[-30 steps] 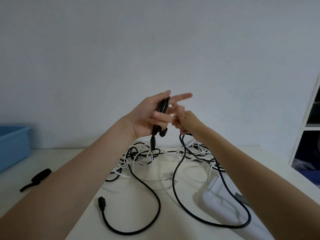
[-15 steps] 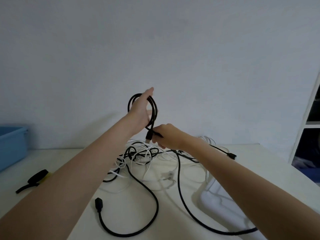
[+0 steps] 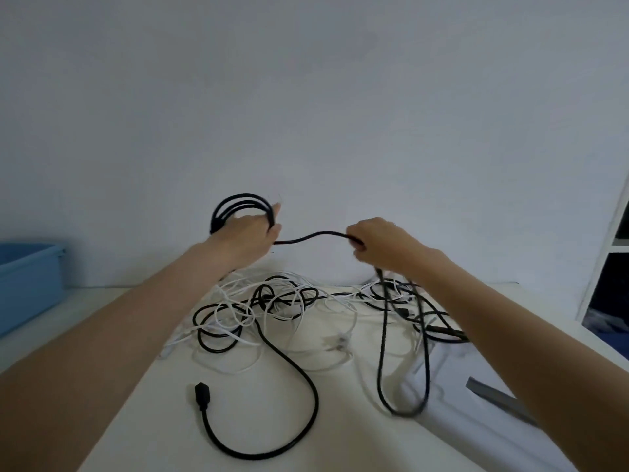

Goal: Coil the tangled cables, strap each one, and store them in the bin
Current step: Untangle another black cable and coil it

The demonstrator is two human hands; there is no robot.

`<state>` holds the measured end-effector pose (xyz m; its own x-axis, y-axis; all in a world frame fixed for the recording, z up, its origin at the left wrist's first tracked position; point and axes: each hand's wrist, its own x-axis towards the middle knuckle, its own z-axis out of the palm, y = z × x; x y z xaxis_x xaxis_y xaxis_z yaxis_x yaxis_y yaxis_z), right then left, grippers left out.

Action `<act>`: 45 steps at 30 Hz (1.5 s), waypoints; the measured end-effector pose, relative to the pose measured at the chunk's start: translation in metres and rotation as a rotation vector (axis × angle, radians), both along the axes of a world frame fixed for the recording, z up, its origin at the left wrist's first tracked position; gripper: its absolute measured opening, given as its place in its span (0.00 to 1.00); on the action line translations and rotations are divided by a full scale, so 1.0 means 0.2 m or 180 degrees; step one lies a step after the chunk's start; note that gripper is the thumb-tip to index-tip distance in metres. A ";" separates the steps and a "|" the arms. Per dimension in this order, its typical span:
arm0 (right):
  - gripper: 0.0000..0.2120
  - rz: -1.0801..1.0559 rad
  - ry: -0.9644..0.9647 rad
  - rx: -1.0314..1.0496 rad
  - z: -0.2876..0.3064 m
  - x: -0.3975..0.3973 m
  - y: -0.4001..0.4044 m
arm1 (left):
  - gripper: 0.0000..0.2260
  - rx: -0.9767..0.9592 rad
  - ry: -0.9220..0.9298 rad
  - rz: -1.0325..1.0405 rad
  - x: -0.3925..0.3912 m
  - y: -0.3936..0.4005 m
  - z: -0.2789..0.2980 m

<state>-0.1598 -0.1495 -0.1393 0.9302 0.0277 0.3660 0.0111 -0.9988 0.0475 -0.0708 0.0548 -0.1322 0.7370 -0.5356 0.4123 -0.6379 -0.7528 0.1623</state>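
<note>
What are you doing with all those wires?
A person is winding up a black cable. The left hand holds the loops made so far, and the right hand grips the loose stretch, which runs down to the table. A pile of tangled black and white cables lies there unsorted. The blue bin waits at the left edge, and nothing can be seen inside it from here.

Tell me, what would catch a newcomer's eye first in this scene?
Two bare hands raised above a white table: the left hand holds a black coil of cable, and the right hand grips the same black cable stretched between them. Below lies a tangle of black and white cables. A blue bin stands at the far left.
</note>
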 end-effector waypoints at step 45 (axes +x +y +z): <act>0.11 0.0263 0.0764 0.1807 -0.17 0.01 0.22 | 0.20 -0.3885 0.3655 -0.1868 -0.17 -0.06 0.21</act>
<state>-0.1580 -0.1057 -0.1736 0.9915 -0.0346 0.1258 0.0339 -0.8628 -0.5044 -0.1049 0.0430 -0.0902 0.7562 -0.6219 0.2036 0.0731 0.3895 0.9181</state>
